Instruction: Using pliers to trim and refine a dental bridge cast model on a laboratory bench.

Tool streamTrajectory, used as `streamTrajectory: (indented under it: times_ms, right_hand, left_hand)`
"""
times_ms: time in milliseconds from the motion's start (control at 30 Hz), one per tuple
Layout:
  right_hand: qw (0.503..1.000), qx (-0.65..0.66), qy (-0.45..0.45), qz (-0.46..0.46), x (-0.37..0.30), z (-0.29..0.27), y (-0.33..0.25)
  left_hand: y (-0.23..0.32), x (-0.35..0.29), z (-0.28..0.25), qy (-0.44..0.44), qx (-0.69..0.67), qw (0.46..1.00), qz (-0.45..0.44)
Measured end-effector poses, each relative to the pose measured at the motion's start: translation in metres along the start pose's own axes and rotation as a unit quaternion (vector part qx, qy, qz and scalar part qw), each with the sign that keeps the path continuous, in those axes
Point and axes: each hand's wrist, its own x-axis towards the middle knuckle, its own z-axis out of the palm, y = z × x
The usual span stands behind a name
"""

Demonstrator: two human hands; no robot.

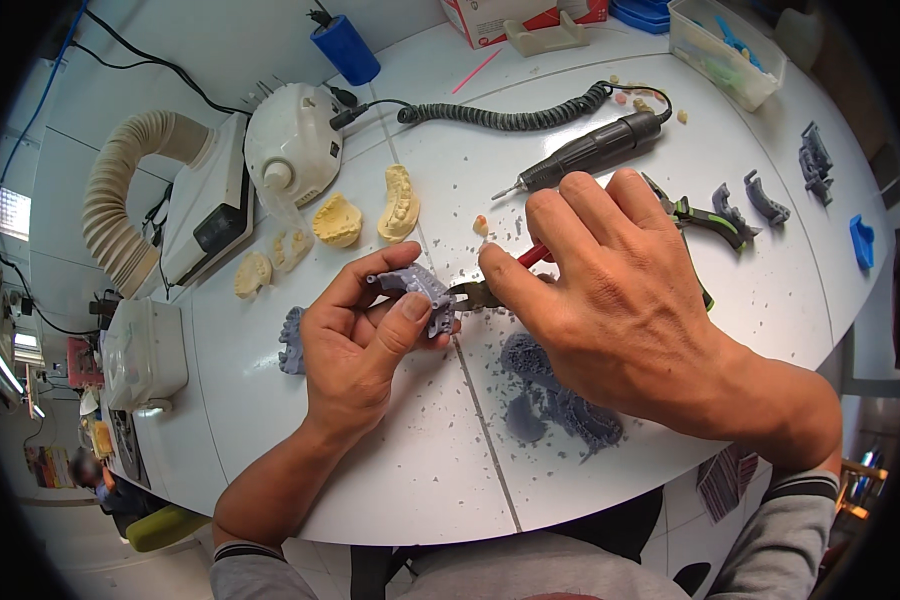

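My left hand (355, 325) pinches a grey-purple resin dental model (410, 287) between thumb and fingers, above the white table. My right hand (610, 260) is wrapped round red-handled cutters (532, 256). The jaws of the cutters touch the model's right edge; the palm hides most of the handles. Small grey crumbs are scattered below both hands. A pile of grey printed pieces (570, 415) lies under my right wrist. Another grey model piece (292, 342) sits left of my left hand. Just beyond the cutters lies a small tooth-coloured piece (481, 226).
Yellow plaster dental models (398, 205) stand beyond my left hand. A black rotary handpiece (595, 150) with a coiled cord runs to a white control unit (292, 145). Green-black pliers (715, 222) and grey arches (767, 198) lie right. A clear bin (725, 55) stands far right.
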Motion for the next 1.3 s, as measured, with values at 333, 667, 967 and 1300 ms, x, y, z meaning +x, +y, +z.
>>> streamTrajectory:
  times_ms: [333,667,967,1300]
  right_hand:
    - [1.0,-0.004,0.019,-0.013,-0.0043,0.0065,-0.0003]
    - [1.0,-0.004,-0.005,-0.006,-0.006,0.0031,0.0004]
    - [0.999,0.003,-0.033,0.004,-0.0079,0.0012,-0.0008]
    - [0.996,-0.065,0.06,0.009,-0.003,-0.0025,-0.0033]
  left_hand:
    - [0.0013,-0.0021,0.0019,-0.011,0.008,1.0,-0.005]
    - [0.0002,-0.0017,0.002,-0.011,0.009,1.0,0.005]
    - [0.0018,0.0,0.0033,-0.006,0.016,1.0,0.015]
    - [-0.0041,0.0019,-0.0022,-0.013,-0.029,0.999,0.034]
